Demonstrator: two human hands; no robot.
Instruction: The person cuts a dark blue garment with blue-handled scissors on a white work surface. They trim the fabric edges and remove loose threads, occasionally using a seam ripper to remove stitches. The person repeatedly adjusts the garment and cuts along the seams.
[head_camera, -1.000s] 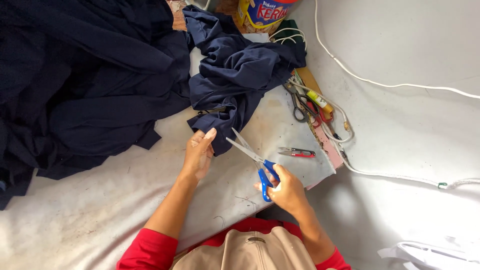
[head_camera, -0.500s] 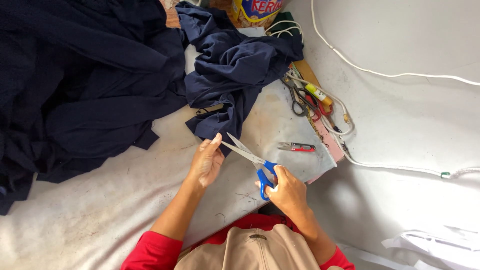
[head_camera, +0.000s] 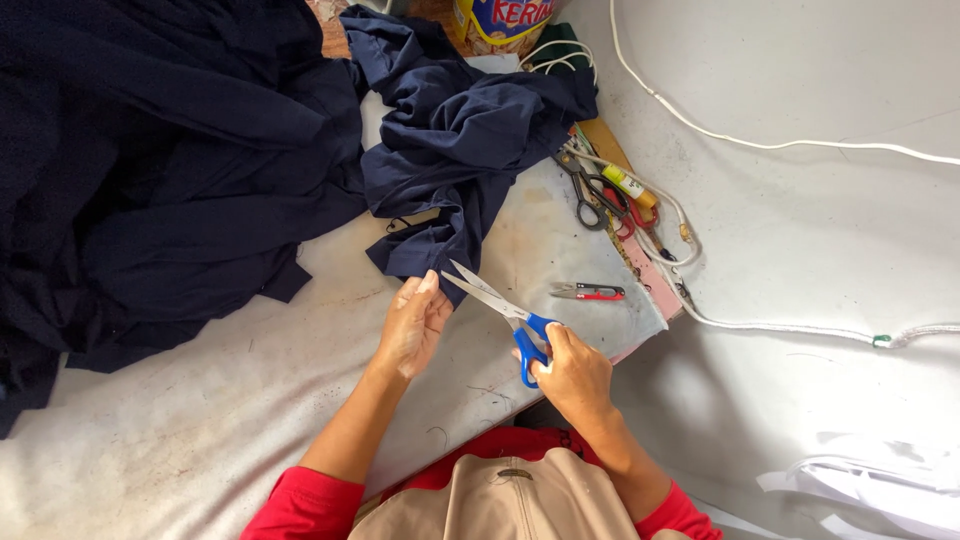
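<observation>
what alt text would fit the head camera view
A person's right hand holds open blue-handled scissors at the edge of navy fabric pinched by the left hand, over a worn white table. Small red thread snips lie nearby.

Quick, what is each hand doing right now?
Left hand: fingers pinching the edge of the dark blue cloth.
Right hand: closed on the blue-handled scissors, blades open.
</observation>
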